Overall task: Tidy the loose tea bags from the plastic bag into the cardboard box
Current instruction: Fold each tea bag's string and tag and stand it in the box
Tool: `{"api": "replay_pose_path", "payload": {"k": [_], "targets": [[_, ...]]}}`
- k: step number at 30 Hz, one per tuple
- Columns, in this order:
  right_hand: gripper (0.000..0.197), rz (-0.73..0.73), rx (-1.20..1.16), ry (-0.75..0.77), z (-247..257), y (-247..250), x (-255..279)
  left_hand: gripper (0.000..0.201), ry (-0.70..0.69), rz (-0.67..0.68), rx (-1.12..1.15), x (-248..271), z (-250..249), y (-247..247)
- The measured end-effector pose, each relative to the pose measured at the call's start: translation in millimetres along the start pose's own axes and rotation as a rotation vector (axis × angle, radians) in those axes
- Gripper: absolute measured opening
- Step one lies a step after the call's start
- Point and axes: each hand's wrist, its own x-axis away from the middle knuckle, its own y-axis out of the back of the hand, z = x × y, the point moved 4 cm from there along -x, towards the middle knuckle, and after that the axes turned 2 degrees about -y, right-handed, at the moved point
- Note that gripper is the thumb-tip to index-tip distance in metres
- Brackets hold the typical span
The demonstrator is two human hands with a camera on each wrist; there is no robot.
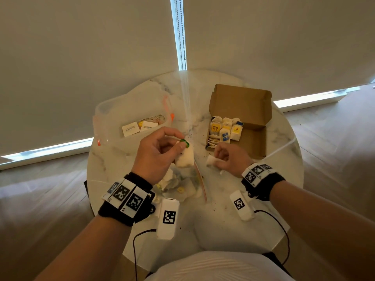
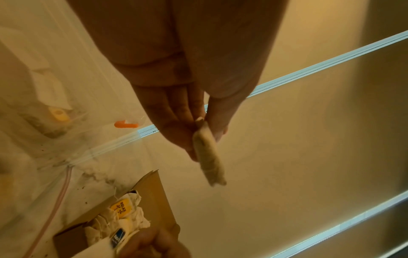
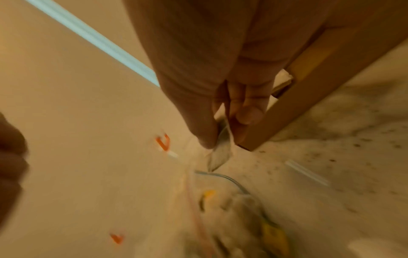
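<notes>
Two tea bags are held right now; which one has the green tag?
The tea bag in the left hand: a green tag shows at its fingertips. The right hand's tea bag shows no tag.

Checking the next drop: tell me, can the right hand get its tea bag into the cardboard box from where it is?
Probably yes. The right hand pinches a tea bag just beside the open cardboard box, whose lid stands back; nothing lies between them, and the right part of the box is bare.
</notes>
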Motion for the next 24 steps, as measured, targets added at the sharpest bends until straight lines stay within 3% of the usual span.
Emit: {"api": "replay_pose_path", "payload": {"k": [4,8,14,17,21,24], "targets": [[0.005,-0.069,-0.259,0.091,34,31,22,0.025,-0.007,0.011,-0.010,2,-2,-1],[0.030,-0.037,-0.612,0.084,60,44,36,0.022,0.004,0.007,-0.026,2,-5,-2],[0.044,0.081,-0.719,0.231,82,42,46,0.021,-0.039,0.021,-0.074,1,-10,-1],[0.043,0.077,-0.697,0.251,85,39,46,0.020,-0.073,0.014,-0.071,1,-12,2],[0.024,0.011,-0.613,0.277,92,43,49,0.020,-0.091,0.010,-0.092,0,-13,5],[0.010,-0.095,-0.391,0.348,97,49,49,0.021,-0.087,0.009,-0.078,-1,-13,6]]}}
